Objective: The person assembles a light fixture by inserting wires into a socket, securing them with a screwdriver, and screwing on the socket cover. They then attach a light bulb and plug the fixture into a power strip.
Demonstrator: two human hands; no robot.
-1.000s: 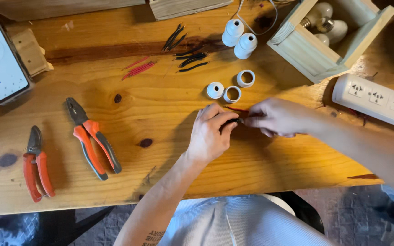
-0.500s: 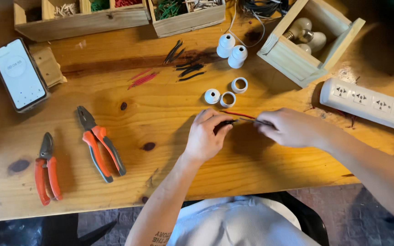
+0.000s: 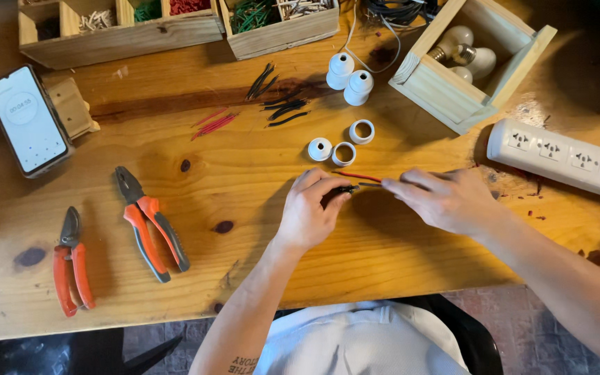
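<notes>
I see my left hand (image 3: 308, 217) pinching a small black piece (image 3: 342, 189) at mid-table, my right hand (image 3: 446, 200) pinching a red wire (image 3: 357, 176) meeting it. Beyond lie three white rings (image 3: 344, 145), then wooden boxes (image 3: 465, 64).

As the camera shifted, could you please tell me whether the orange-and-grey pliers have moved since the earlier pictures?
No. The orange-and-grey pliers lie as before, just left of the dark knot in the table.
</notes>
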